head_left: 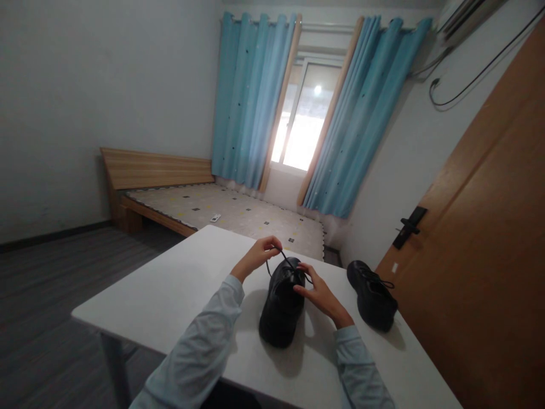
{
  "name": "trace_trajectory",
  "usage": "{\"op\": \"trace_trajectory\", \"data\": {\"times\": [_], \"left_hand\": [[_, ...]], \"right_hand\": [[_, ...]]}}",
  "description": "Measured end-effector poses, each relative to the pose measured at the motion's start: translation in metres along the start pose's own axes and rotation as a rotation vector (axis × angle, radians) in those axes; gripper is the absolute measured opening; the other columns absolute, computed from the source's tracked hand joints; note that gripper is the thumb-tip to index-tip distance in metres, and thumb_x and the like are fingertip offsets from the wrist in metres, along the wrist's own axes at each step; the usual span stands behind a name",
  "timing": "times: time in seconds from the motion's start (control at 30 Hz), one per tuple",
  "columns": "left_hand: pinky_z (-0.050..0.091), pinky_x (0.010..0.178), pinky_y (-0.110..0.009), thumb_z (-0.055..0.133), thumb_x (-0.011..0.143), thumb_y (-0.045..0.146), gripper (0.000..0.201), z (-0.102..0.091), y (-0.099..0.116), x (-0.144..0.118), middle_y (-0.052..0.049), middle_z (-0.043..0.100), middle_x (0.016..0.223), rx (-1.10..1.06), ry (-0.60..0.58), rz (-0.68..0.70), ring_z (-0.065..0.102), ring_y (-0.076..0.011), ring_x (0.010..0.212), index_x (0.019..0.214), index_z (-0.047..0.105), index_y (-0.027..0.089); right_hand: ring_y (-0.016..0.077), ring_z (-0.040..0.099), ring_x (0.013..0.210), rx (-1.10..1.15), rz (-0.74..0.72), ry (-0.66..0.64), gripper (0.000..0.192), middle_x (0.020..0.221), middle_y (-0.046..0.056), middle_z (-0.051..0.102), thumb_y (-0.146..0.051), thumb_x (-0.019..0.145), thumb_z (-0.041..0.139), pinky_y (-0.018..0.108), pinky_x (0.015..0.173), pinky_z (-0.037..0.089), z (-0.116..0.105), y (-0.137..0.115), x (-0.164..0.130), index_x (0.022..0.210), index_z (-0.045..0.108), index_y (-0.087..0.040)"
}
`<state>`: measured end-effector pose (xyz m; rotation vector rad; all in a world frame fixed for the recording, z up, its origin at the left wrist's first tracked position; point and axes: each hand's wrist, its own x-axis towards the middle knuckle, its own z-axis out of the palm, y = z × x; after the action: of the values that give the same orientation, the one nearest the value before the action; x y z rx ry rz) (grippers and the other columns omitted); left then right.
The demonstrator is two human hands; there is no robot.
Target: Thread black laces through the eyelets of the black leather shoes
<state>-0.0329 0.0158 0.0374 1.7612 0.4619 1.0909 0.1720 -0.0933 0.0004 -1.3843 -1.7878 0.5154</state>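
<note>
I am working on the shoe [281, 307] standing on the worktop [170, 295] in front of me, toe pointing away, sole down. My left hand [258, 257] is raised just beyond the shoe's left side, fingers pinched closed on one end of the lace [286, 262], which is running taut from that pinch down to the eyelets. My right hand [320, 295] is resting against the shoe's right side at the lacing, thumb and forefinger curled together; it seems to be gripping the other lace end, though the lace there is too thin to make out for sure. Judging progress: lace is already threaded through the upper, ends are drawn out, but no knot or bow is showing, so tying looks barely begun. The second shoe [371, 295] is sitting apart on the right of the worktop, lace lying loose on top, untouched. Behind, a bed [230, 213] and blue curtains [255, 96].
</note>
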Motion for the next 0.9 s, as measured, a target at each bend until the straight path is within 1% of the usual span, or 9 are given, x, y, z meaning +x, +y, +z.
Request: {"op": "trace_trajectory", "data": {"times": [0.1,0.17,0.3,0.43,0.53,0.6,0.67,0.77,0.9], "left_hand": [[0.039,0.063,-0.021,0.057,0.07,0.02,0.009,0.001,-0.001,-0.002,0.001,0.056,0.072,-0.021,-0.16,-0.016,0.051,-0.0101,0.069,0.076,0.056,0.014],[0.041,0.07,-0.023,0.061,0.068,0.019,0.011,0.001,-0.001,-0.003,0.0,0.058,0.076,-0.014,-0.269,-0.037,0.054,-0.0115,0.075,0.077,0.058,0.013],[0.041,0.078,-0.026,0.068,0.066,0.021,0.023,0.002,0.004,-0.008,-0.002,0.061,0.087,-0.016,-0.464,-0.107,0.056,-0.0135,0.083,0.086,0.06,0.014],[0.04,0.082,-0.026,0.07,0.068,0.03,0.034,0.001,0.007,-0.012,-0.004,0.061,0.1,-0.09,-0.601,-0.086,0.054,-0.0148,0.091,0.097,0.061,0.016],[0.041,0.078,-0.026,0.058,0.079,0.043,0.036,0.0,0.003,-0.01,-0.006,0.062,0.098,-0.095,-0.572,-0.084,0.055,-0.0144,0.087,0.1,0.061,0.014],[0.042,0.073,-0.025,0.043,0.086,0.05,0.043,0.001,-0.002,-0.007,-0.007,0.063,0.093,-0.04,-0.479,-0.118,0.056,-0.0137,0.082,0.099,0.062,0.013],[0.043,0.073,-0.025,0.037,0.088,0.051,0.047,0.002,-0.008,-0.002,-0.007,0.064,0.091,0.061,-0.388,-0.145,0.057,-0.0142,0.083,0.099,0.062,0.013],[0.043,0.084,-0.028,0.049,0.083,0.047,0.041,0.004,-0.015,0.001,-0.008,0.065,0.103,0.227,-0.345,-0.088,0.058,-0.0168,0.094,0.104,0.063,0.014],[0.038,0.095,-0.03,0.056,0.081,0.038,0.041,0.006,-0.017,0.0,-0.008,0.061,0.118,0.399,-0.444,-0.013,0.055,-0.0205,0.107,0.116,0.059,0.017]], "right_hand": [[0.0228,0.054,0.11,0.069,0.024,0.052,0.037,0.114,0.007,0.059,-0.046,0.083,0.051,0.04,0.096,0.039,-0.001,0.002,0.002,0.111,0.051,-0.023],[0.0221,0.056,0.103,0.081,0.039,0.112,0.03,0.106,0.006,0.061,-0.046,0.086,0.045,0.039,0.091,0.042,-0.001,0.005,0.003,0.101,0.055,-0.023],[0.023,0.056,0.1,0.049,0.058,0.181,0.023,0.104,0.006,0.061,-0.042,0.082,0.052,0.038,0.085,0.044,-0.002,0.012,0.005,0.091,0.056,-0.021],[0.0232,0.054,0.101,0.026,0.058,0.191,0.018,0.105,0.007,0.06,-0.038,0.079,0.055,0.037,0.082,0.045,-0.002,0.013,0.005,0.084,0.057,-0.021],[0.0231,0.053,0.102,0.033,0.042,0.209,0.017,0.106,0.007,0.057,-0.037,0.079,0.054,0.037,0.081,0.045,0.0,0.012,0.005,0.08,0.057,-0.02],[0.0235,0.052,0.102,0.023,0.031,0.229,0.016,0.106,0.007,0.055,-0.037,0.079,0.054,0.037,0.079,0.045,0.002,0.012,0.006,0.078,0.057,-0.02],[0.0241,0.051,0.102,0.0,0.019,0.261,0.016,0.106,0.008,0.054,-0.036,0.079,0.054,0.037,0.079,0.045,0.004,0.012,0.007,0.076,0.057,-0.02],[0.0241,0.05,0.096,-0.064,-0.003,0.318,0.014,0.098,0.008,0.054,-0.034,0.078,0.054,0.038,0.078,0.044,0.006,0.013,0.009,0.075,0.058,-0.02],[0.0223,0.05,0.081,-0.137,-0.023,0.371,0.014,0.082,0.006,0.055,-0.033,0.078,0.053,0.036,0.073,0.042,0.008,0.011,0.011,0.073,0.056,-0.02]]}}
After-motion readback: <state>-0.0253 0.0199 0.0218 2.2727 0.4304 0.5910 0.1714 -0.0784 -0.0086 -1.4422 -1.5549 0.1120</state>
